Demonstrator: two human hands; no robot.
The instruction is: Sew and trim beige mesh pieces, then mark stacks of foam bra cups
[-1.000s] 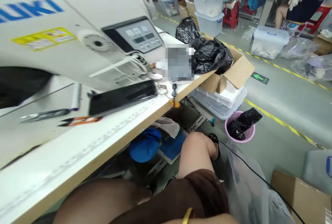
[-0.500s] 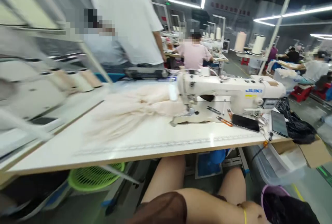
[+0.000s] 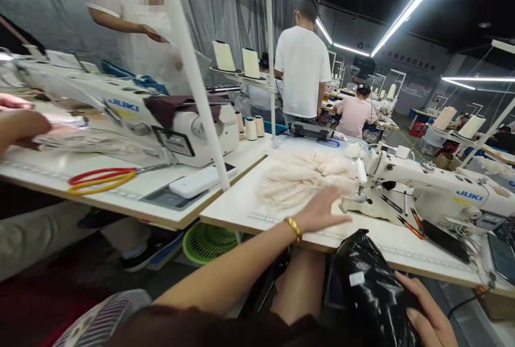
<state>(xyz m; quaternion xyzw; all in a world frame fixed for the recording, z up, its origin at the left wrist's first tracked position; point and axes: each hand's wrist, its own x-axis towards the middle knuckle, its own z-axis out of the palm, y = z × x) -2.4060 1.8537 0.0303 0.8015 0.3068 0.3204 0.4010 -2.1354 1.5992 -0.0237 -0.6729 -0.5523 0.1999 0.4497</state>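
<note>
My left hand point(image 3: 322, 208) stretches out flat and open over the near edge of the white sewing table point(image 3: 257, 213), just short of a heap of cream fabric point(image 3: 300, 178). A gold bangle sits on that wrist. My right hand point(image 3: 426, 317) is low at the bottom right, fingers wrapped round a black plastic bag point(image 3: 372, 288) held in front of the table. A white Juki sewing machine point(image 3: 426, 186) stands to the right of the fabric.
A phone point(image 3: 444, 240) and orange snips point(image 3: 408, 225) lie by my machine. A second sewing table point(image 3: 120, 197) on the left bears another machine, red-and-yellow scissors point(image 3: 100, 179) and a co-worker's hand point(image 3: 18, 124). People stand and sit behind. A green basket point(image 3: 207, 241) is underneath.
The view swung up from the floor and boxes to the tables, then left. My left arm reached out over the table and my right hand came up holding the black bag.
</note>
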